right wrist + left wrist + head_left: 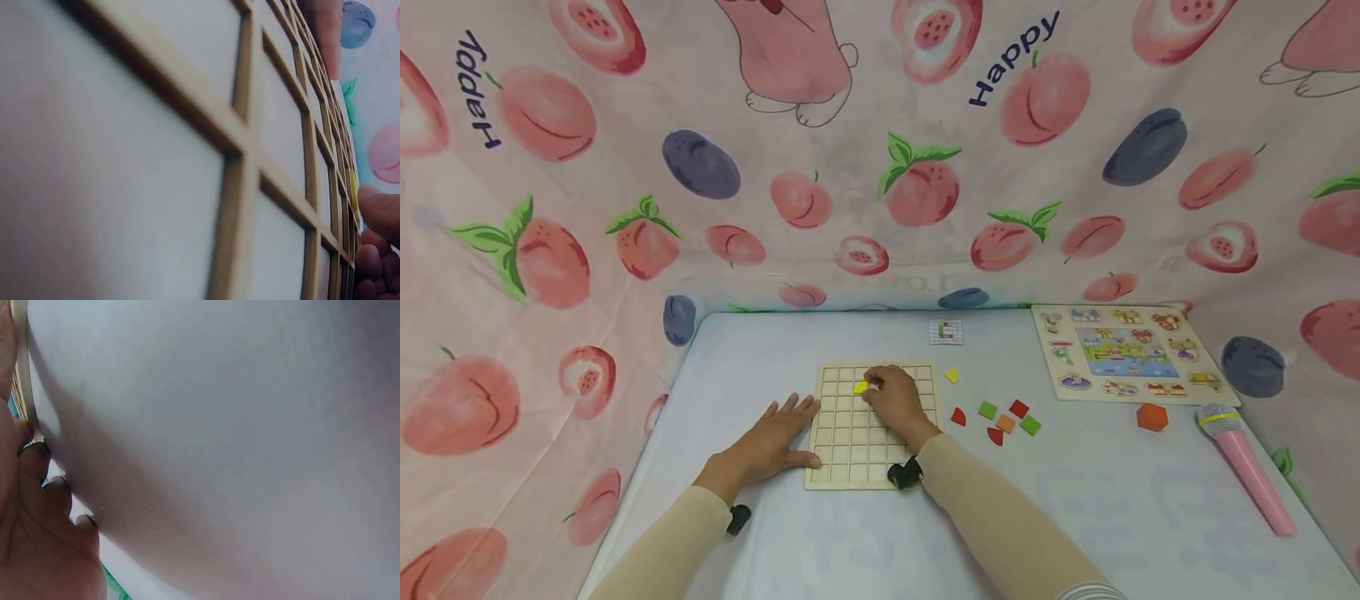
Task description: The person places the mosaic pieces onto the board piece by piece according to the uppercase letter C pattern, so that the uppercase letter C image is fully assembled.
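Observation:
A pale wooden grid board [842,454] lies flat on the table. My right hand [898,404] is over its upper middle, with curled fingers and thumb pinching at the right side of a yellow piece [860,387]. The right wrist view shows the thumb [381,212] close against that yellow piece [354,194] on the grid; the exact contact is hard to make out. My left hand [778,437] is spread flat at the board's left edge, thumb and fingertips touching it. In the left wrist view, the left hand [44,531] appears palm-side, beside the board's edge.
Right of the board lie a yellow quarter-round piece [952,376], red quarter-round pieces [958,417], and green [987,409], red [1018,408] and orange [1006,423] squares. Behind is a pattern card [946,332]. Farther right are a picture puzzle [1060,358], an orange-red block [1152,417] and a toy microphone [1247,471].

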A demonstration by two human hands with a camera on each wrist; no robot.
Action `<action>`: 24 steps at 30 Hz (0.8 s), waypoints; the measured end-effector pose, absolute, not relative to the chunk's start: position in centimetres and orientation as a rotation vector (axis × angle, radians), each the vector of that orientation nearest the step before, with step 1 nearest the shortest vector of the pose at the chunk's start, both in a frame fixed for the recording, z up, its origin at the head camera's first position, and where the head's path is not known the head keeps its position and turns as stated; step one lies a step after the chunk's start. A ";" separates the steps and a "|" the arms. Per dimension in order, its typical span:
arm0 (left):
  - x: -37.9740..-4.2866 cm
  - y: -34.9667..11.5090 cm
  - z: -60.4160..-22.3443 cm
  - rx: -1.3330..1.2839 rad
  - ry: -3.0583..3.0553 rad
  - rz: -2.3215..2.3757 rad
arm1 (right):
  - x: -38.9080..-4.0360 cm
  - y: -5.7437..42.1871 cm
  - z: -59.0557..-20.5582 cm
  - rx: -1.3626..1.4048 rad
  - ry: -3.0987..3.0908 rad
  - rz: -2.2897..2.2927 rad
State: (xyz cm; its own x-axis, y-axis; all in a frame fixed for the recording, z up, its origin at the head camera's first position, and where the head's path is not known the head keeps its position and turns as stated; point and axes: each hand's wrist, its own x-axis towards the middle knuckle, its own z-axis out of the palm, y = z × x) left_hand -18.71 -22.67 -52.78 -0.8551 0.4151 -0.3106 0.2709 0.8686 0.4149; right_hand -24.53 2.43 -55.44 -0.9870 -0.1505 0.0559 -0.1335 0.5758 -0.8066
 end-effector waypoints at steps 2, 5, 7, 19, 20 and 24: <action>-18.7 -22.6 -52.8 0.500 2.645 0.504 | -24.5 2.6 -55.5 -0.227 2.732 -1.473; -18.6 -22.6 -53.0 0.501 2.645 0.516 | -24.4 2.8 -55.6 -0.202 2.692 -1.542; -18.6 -22.6 -53.1 0.495 2.644 0.520 | -24.4 2.9 -55.5 -0.200 2.671 -1.583; -18.8 -22.7 -53.2 0.505 2.648 0.541 | -22.9 6.0 -54.4 -0.156 2.630 -1.710; -18.8 -22.7 -53.2 0.504 2.647 0.545 | -22.7 6.6 -54.2 -0.148 2.626 -1.715; -18.8 -22.8 -53.4 0.502 2.647 0.580 | -22.3 9.2 -53.6 -0.103 2.669 -1.689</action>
State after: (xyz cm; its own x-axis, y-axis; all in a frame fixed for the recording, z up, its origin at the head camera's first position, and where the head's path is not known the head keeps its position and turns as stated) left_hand -18.79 -22.83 -53.43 -0.8626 0.4165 -0.2873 0.2582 0.8506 0.4580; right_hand -22.29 9.15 -53.58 -0.9977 -0.0455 0.0504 -0.0650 0.4265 -0.9022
